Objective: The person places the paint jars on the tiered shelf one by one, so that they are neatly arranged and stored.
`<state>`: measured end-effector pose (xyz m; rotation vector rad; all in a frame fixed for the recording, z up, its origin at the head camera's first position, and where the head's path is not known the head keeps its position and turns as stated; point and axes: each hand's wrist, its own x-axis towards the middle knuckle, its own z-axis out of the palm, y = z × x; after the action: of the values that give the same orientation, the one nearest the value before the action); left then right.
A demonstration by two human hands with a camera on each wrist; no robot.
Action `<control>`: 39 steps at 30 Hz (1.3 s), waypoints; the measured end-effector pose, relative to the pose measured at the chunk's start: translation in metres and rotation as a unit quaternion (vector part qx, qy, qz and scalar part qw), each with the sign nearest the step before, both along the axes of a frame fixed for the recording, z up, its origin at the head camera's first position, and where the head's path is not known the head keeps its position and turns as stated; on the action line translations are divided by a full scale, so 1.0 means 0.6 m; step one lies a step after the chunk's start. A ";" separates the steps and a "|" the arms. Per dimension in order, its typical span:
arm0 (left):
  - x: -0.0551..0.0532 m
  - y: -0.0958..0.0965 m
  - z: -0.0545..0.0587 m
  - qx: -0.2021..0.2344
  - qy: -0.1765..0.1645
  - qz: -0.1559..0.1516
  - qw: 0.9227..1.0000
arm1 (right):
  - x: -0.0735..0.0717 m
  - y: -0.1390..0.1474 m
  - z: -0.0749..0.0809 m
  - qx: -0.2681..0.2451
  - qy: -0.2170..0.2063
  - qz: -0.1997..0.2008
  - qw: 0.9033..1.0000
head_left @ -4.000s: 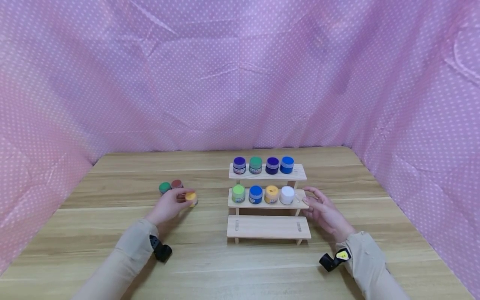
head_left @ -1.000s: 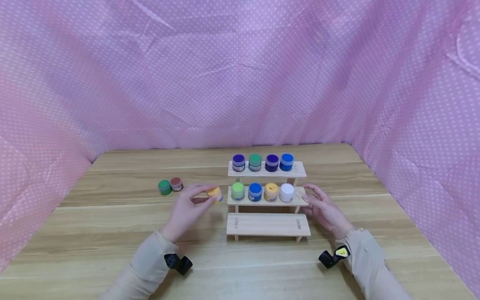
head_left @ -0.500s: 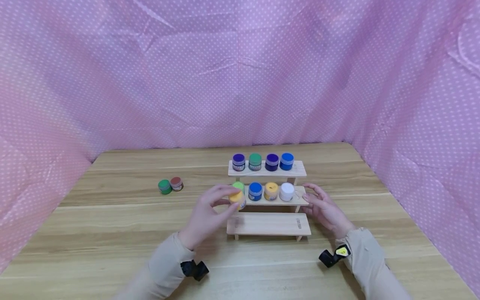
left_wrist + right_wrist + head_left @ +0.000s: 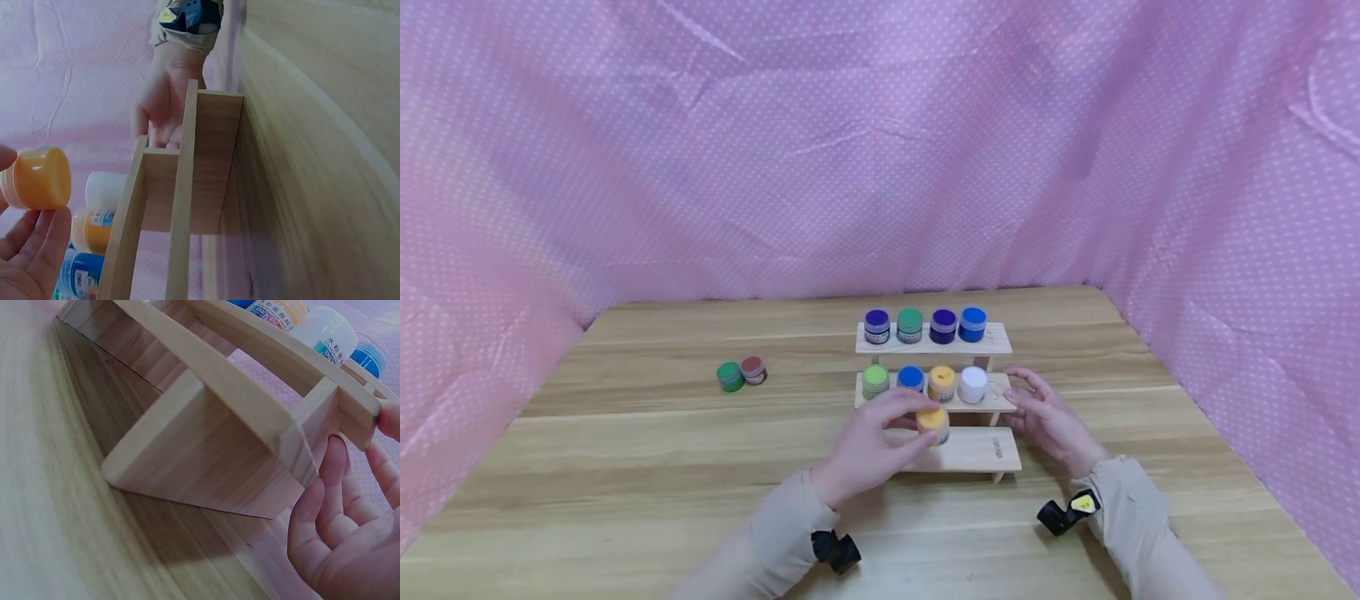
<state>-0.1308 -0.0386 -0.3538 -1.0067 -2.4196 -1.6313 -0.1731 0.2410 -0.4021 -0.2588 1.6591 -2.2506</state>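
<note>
My left hand (image 4: 871, 446) pinches a yellow-orange paint jar (image 4: 934, 423) between thumb and fingers, in front of the middle tier and over the bottom one. In the left wrist view this jar (image 4: 41, 179) appears tilted. A three-tier wooden stand (image 4: 977, 454) sits on the table, its bottom board bare where it shows. My right hand (image 4: 1051, 425) grips the right end of the middle board; the right wrist view shows thumb and fingers (image 4: 337, 465) around the board ends. Light green (image 4: 876, 381), blue (image 4: 910, 377), yellow (image 4: 942, 383) and white (image 4: 973, 385) jars line the middle tier.
Along the top tier stand two purple jars, one of them at the left end (image 4: 877, 326), a green jar (image 4: 910, 325) and a blue jar (image 4: 972, 324). Left on the table (image 4: 625, 467) are a green jar (image 4: 730, 376) and a brownish-red jar (image 4: 753, 370). A pink dotted cloth (image 4: 880, 167) hangs behind.
My left hand has picked the yellow-orange jar off the table at left and carried it right, to in front of the stand. The right hand keeps its place at the stand.
</note>
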 end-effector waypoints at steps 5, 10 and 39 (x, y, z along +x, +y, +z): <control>-0.001 0.018 -0.001 -0.037 -0.037 -0.036 0.998 | 0.003 0.000 0.004 0.018 -0.010 -0.006 1.000; -0.006 0.034 -0.004 -0.044 -0.073 -0.057 0.995 | 0.003 -0.001 0.007 0.029 -0.015 -0.007 0.999; -0.034 0.082 -0.040 -0.121 -0.105 -0.068 0.985 | -0.001 0.002 -0.004 -0.016 0.010 0.013 1.000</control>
<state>-0.1514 0.0107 -0.3777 -1.1049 -2.8015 -1.5857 -0.1734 0.2422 -0.4046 -0.3095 1.6225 -2.2634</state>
